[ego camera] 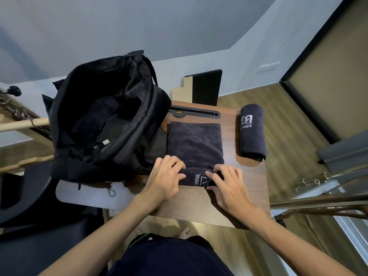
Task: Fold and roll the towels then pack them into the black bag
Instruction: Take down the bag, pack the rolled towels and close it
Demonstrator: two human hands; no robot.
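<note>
A dark navy towel [195,144] lies folded flat on the small wooden table [251,176], its near end curled into a short roll with white embroidery showing. My left hand [167,178] grips the left end of that roll, fingers curled over it. My right hand [227,184] grips the right end the same way. A second navy towel [252,132], fully rolled, lies at the table's right edge. The black bag [111,116] stands open on the table's left side, and a dark rolled towel lies inside it.
A black slotted bar [197,113] lies at the table's back edge. A black and tan board [201,90] leans on the wall behind. A wooden pole and chains are at far left, a metal frame at right. A black chair is at lower left.
</note>
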